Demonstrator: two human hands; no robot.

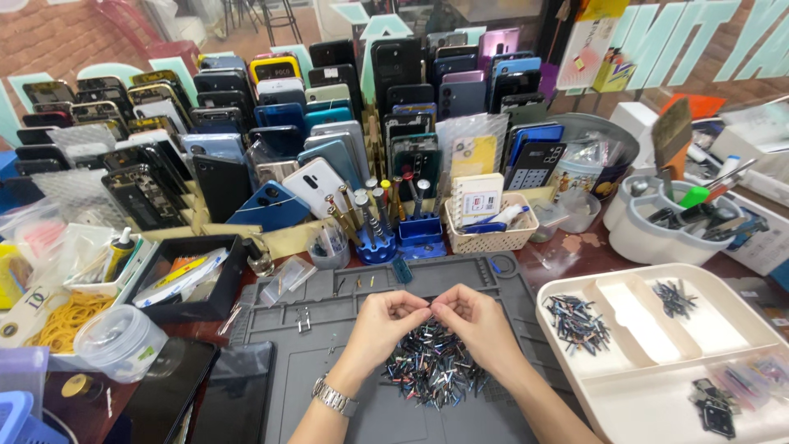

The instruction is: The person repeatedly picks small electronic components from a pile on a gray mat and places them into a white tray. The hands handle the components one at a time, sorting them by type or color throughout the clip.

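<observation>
A heap of small dark metal parts (431,366) lies on a grey work mat (329,345) in front of me. My left hand (385,319), with a metal watch on its wrist, and my right hand (475,319) hover over the heap with fingertips meeting. Together they pinch a tiny part between thumbs and forefingers; it is too small to make out. A cream tray with compartments (641,386) sits to the right, holding sorted piles of similar parts (575,316).
Rows of phone back covers (271,131) stand behind the mat. A blue screwdriver stand (378,238), a woven basket (491,230), a grey tool caddy (657,226), a black box (193,284), rubber bands (70,316) and dark phones (164,395) surround it.
</observation>
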